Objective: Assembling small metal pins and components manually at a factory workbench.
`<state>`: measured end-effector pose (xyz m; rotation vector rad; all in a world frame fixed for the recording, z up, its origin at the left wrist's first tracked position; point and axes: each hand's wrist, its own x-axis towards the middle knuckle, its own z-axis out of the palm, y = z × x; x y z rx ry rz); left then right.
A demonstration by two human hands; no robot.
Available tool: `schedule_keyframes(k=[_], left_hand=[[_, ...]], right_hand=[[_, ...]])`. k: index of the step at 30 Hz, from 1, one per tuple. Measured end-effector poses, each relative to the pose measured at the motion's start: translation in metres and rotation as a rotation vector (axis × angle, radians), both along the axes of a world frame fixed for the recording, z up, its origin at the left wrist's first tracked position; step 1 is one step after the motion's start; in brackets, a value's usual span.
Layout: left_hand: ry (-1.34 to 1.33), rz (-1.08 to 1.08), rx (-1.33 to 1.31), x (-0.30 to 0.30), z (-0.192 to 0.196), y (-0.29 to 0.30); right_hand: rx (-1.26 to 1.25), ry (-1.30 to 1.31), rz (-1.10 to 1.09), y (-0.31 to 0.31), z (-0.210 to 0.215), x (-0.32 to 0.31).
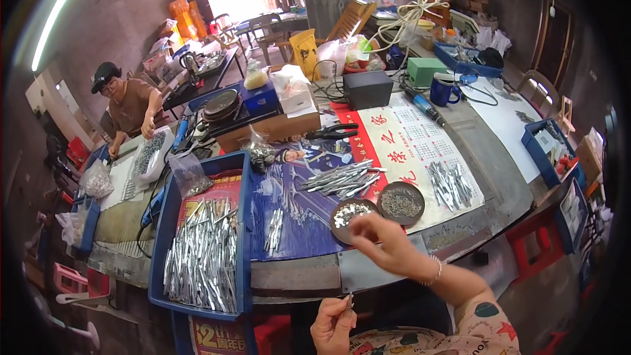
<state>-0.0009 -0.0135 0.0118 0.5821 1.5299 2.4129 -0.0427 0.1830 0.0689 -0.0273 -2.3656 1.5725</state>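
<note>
The left hand [333, 324] sits low by the near edge of the bench [394, 260], fingers pinched around a small metal piece [349, 300] held upright. The right hand [381, 236] hovers over a round dish of pale small parts [351, 213], fingertips pinched together; whether they grip anything I cannot tell. A second dish of darker parts [401, 204] lies just beside it, and a blue tray of metal strips [200, 256] stands to the left.
</note>
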Motion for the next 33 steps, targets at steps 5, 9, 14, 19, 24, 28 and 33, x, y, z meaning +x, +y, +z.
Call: schedule_keyframes(k=[5,9,14,19,24,28,33], left_hand=[[-0.071,0.018,0.014,0.001,0.008,-0.014],[-0.125,0.013,0.014,0.0,0.006,-0.016],[-0.167,0.084,-0.123,0.001,0.007,-0.023],[-0.215,0.001,0.043,0.0,-0.009,-0.036],[-0.3,-0.24,0.008,0.002,-0.015,-0.024],[-0.252,-0.214,-0.039,0.006,-0.002,-0.021],[-0.274,-0.074,-0.071,0.01,0.004,-0.032]], right_hand=[[0.176,0.118,-0.002,0.026,0.008,-0.086],[0.289,0.161,-0.117,0.057,0.005,-0.143],[0.309,0.095,-0.145,0.088,-0.045,-0.167],[0.314,0.042,-0.155,0.116,-0.058,-0.122],[0.449,0.013,-0.339,0.158,-0.04,-0.087],[0.548,0.071,-0.242,0.133,-0.033,-0.129],[0.67,0.087,-0.223,0.1,-0.032,-0.214]])
